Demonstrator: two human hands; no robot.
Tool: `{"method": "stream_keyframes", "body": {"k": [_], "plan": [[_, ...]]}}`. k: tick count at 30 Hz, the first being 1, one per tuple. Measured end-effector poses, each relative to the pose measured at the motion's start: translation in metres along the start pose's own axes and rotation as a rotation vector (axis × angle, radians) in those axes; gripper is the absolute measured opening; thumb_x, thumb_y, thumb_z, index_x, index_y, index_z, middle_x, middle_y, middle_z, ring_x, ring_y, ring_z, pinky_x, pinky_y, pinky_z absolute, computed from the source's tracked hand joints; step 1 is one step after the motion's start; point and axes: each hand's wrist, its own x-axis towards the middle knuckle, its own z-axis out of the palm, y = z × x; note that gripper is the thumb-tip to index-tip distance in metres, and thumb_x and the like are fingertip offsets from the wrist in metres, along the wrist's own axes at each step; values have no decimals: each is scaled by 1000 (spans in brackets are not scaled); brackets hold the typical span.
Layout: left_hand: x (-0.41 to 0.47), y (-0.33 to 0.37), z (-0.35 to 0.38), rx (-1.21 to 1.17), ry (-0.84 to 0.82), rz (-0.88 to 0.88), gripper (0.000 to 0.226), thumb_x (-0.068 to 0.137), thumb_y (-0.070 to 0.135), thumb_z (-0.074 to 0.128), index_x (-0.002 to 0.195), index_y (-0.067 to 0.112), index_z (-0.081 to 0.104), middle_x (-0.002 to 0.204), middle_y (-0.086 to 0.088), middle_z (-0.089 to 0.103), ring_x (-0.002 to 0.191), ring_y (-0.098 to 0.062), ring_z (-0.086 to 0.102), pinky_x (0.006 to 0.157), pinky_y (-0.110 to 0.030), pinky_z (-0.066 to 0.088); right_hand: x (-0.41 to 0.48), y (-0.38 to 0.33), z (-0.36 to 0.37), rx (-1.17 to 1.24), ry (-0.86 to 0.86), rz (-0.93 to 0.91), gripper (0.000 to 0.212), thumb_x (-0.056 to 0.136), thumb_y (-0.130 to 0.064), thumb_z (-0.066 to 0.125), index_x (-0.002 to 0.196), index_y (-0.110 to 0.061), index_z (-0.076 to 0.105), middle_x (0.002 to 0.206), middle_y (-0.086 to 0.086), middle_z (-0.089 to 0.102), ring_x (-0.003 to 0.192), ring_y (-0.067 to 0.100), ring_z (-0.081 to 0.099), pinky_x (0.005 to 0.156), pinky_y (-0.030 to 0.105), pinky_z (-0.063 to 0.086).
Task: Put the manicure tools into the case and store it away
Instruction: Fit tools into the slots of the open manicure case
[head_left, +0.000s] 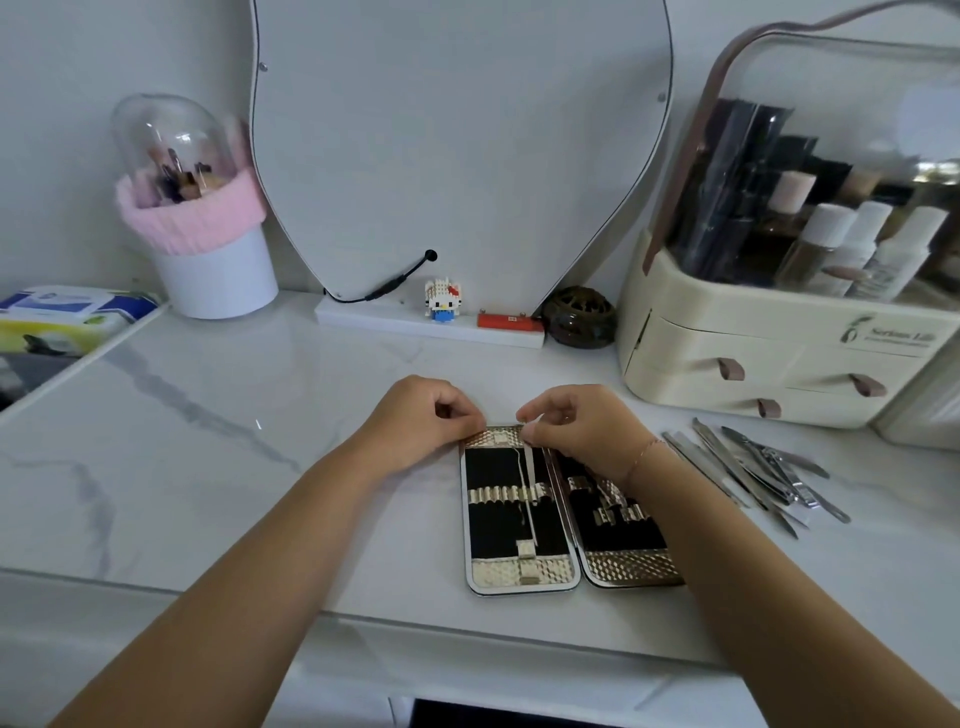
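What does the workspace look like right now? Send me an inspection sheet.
Surface: white marbled tabletop.
Job's things: case lying open; one thin tool in its left half; loose tools piled to the right.
Clutter: brush holder, toy figure, red box, dark jar, wipes pack.
Grippers: left hand at case's top edge; right hand pinching the thin tool.
Cables: black mirror lead.
Surroundings: mirror, cosmetics organiser.

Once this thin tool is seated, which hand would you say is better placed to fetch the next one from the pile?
Probably the right hand: the loose tools lie on its side of the open case, while the left hand would have to cross over.
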Motion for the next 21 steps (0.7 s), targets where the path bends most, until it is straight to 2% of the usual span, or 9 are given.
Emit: {"method": "stream_keyframes", "body": {"k": [3, 5, 7, 9, 15, 18, 21], "plan": [[0, 1, 0, 14, -1, 8, 9, 77, 21, 74, 70, 27, 72, 67, 16, 67, 60, 9, 56, 58, -4, 38, -3, -1, -1, -133, 8, -38, 10, 84, -21, 64, 89, -24, 72, 60, 5, 52, 57, 11, 43, 52, 8, 36], [0, 1, 1, 21, -2, 8, 9, 77, 21, 74, 70, 27, 72, 68, 15, 68, 60, 9, 56, 58, -4, 38, -8, -2, -3, -191, -19, -47, 15, 86, -24, 61, 96, -27, 72, 69, 9, 62, 61, 10, 47, 56, 10, 36], [0, 0, 1, 19, 0, 7, 9, 77, 21, 75, 70, 26, 72, 68, 15, 68, 60, 8, 56, 58, -5, 38, -12, -3, -5, -264, -67, -62, 20, 89, -28, 57, 104, -29, 71, 79, 1, 63, 65, 4, 48, 60, 13, 35], [0, 0, 0, 15, -3, 6, 10, 77, 21, 75, 70, 27, 72, 67, 15, 68, 59, 8, 56, 57, -6, 38, -17, -3, -6, -316, -96, -81, 23, 91, -29, 53, 108, -31, 68, 81, -9, 53, 70, 2, 46, 64, 13, 32], [-1, 1, 0, 34, -4, 5, 13, 77, 22, 74, 68, 30, 70, 69, 16, 68, 62, 8, 57, 58, -4, 38, -23, -3, -8, -289, -96, -98, 22, 91, -24, 54, 106, -31, 68, 86, 2, 55, 68, 2, 44, 70, 19, 33], [-1, 0, 0, 35, -1, 0, 12, 77, 22, 74, 69, 30, 70, 70, 16, 68, 64, 7, 58, 58, -4, 38, -25, -3, -9, -293, -104, -103, 22, 90, -24, 55, 106, -32, 68, 84, -2, 52, 67, 3, 45, 68, 15, 33], [-1, 1, 0, 36, -1, -2, 15, 77, 22, 75, 67, 32, 69, 70, 16, 68, 64, 5, 58, 60, -7, 40, -28, -4, -12, -317, -138, -109, 24, 91, -25, 55, 111, -33, 65, 82, -8, 47, 69, 3, 44, 74, 18, 35]]}}
